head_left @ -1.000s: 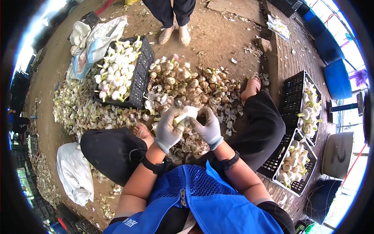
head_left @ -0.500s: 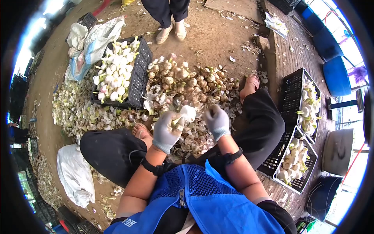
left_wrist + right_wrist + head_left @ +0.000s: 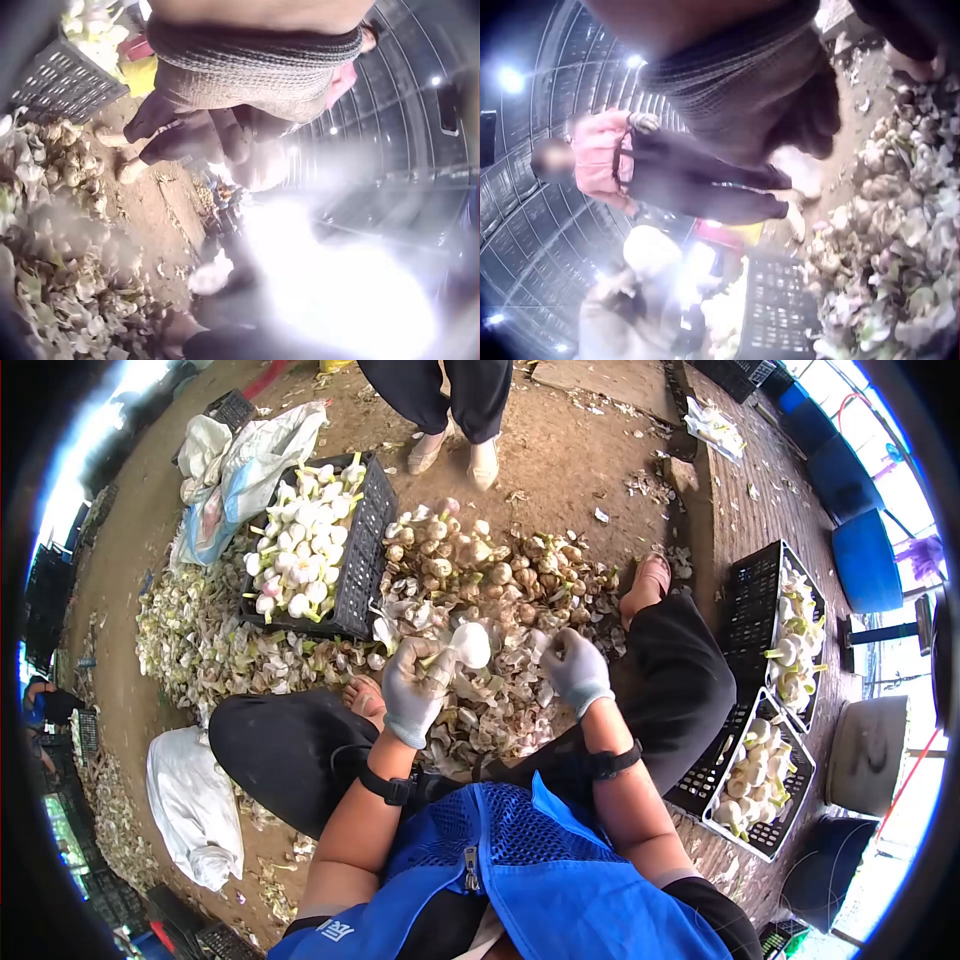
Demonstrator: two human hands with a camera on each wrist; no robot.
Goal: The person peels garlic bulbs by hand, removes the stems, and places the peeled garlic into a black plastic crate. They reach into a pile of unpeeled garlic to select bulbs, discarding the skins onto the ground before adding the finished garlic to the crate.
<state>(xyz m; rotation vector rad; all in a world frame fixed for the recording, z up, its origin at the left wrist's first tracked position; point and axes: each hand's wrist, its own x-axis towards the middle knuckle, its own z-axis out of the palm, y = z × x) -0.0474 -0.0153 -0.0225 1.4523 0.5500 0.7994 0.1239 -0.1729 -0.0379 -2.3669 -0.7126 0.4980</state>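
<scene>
My gloved left hand grips a white garlic bulb by its short green stem, the round end facing right. In the left wrist view the same bulb is a pale blur beyond the fingers. To its right, my gloved right hand is curled, with a pale scrap of garlic skin at its pinched fingertips. Both hands are above loose skins. Unpeeled, brownish garlic bulbs lie in a heap just beyond them.
A black crate heaped with white bulbs stands at the left of the pile. Two more crates of garlic, one farther and one nearer, sit on boards at right. White sacks lie at left. Another person stands ahead.
The hands were together at the bulb, then separated. The left hand has shifted slightly left with the bulb; the right hand has moved right. The standing person has shifted a foot.
</scene>
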